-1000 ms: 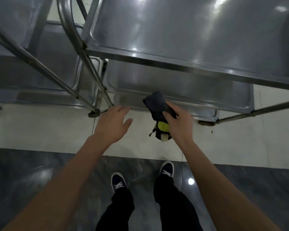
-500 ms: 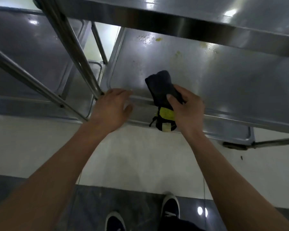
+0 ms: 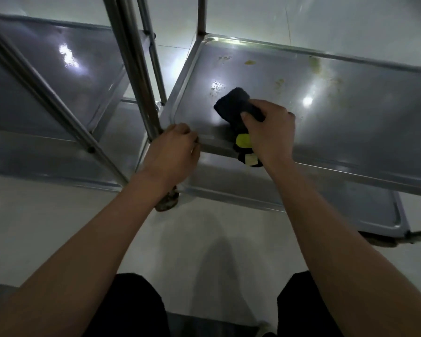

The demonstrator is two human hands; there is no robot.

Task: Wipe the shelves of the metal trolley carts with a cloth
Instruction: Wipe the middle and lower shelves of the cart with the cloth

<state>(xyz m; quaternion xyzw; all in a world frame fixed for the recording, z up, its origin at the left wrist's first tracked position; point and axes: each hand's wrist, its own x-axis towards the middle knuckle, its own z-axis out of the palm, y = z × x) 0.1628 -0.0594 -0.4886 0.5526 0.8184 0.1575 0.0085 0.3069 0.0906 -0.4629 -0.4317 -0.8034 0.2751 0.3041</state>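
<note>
In the centre of the frame the right hand (image 3: 269, 128) grips a dark cloth (image 3: 237, 107) with a yellow patch, pressing it onto the stained middle shelf (image 3: 350, 113) of the right trolley cart, near its left end. The left hand (image 3: 174, 148) curls round the shelf's near left corner beside the upright post (image 3: 131, 69). A second cart's shelf (image 3: 58, 69) fills the upper left.
</note>
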